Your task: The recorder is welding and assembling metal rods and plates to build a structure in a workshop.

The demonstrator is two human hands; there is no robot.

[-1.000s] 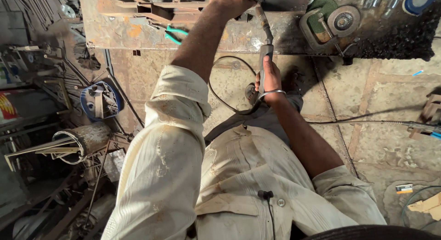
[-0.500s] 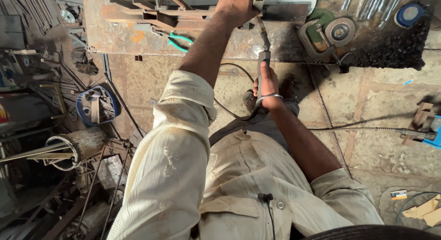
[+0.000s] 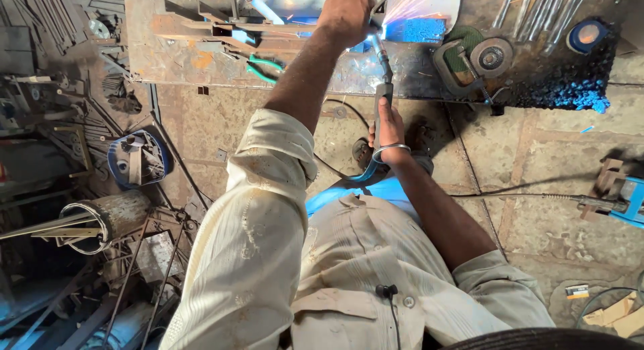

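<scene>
Blue-white light flares at twelve o'clock, where your electrode holder (image 3: 380,62) meets the metal piece (image 3: 376,11) on the rusty steel workbench (image 3: 201,58). Your right hand (image 3: 388,125) is wrapped tight around the holder's handle, a bangle on the wrist, the rod angled up toward the arc. Your left hand (image 3: 346,16) is closed on the metal piece itself, just beside the sparks, steadying it. Judging by the flare, the weld is in progress; the next move likely calls for a steady rod angle and keeping your left fingers away from the arc. The welding cable (image 3: 335,169) loops down at six o'clock below your right wrist. At two o'clock on the bench lies an angle grinder (image 3: 473,58), near the rod, with loose steel rods (image 3: 550,11) beyond it. Green-handled pliers (image 3: 265,67) lie at ten o'clock. The bench edge runs across just under your hands. Stone floor (image 3: 550,209) at three o'clock gives elbow room; scrap metal (image 3: 100,209) crowds nine o'clock.
</scene>
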